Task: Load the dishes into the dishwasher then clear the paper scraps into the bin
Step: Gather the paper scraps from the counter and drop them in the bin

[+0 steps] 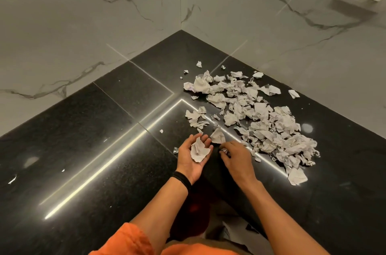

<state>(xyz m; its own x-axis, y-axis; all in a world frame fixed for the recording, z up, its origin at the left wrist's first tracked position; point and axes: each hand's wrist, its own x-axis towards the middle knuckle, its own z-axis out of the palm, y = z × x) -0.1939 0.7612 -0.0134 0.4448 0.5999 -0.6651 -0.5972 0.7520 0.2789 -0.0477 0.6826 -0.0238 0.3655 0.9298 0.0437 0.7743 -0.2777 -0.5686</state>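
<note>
Left hand (189, 161) palm up, loosely cupped, one crumpled scrap (198, 149) lying loose in it, not clamped; right hand (235, 159) palm down just beside it, fingertips pinching a small scrap (224, 151). Black polished worktop (104, 150) runs into a tiled corner, and both hands sit at its inner front edge. No bin, dishwasher or dishes in view, so the carry distance can't be judged. Main heap of paper scraps (267, 121) sprawls to the right of the hands and back toward the wall, hardly touched by the look of it; clearing seems barely begun. Biggest risk, as I read it: sweeping that heap toward the edge in one go, since the slick stone would let pieces slide off to the floor. Next: a large flat piece (296, 176) lies at the near end of the heap, likely first over if nudged. A smaller cluster (196, 118) sits apart, beyond the left hand, and a peaked scrap (217, 136) stands just past the fingertips; a reach over these could scatter them. The cupped palm is shallow, so overfilling or tilting it would spill the load. Smallest: a lone fleck (161, 131) well left of the heap, easy to miss
</note>
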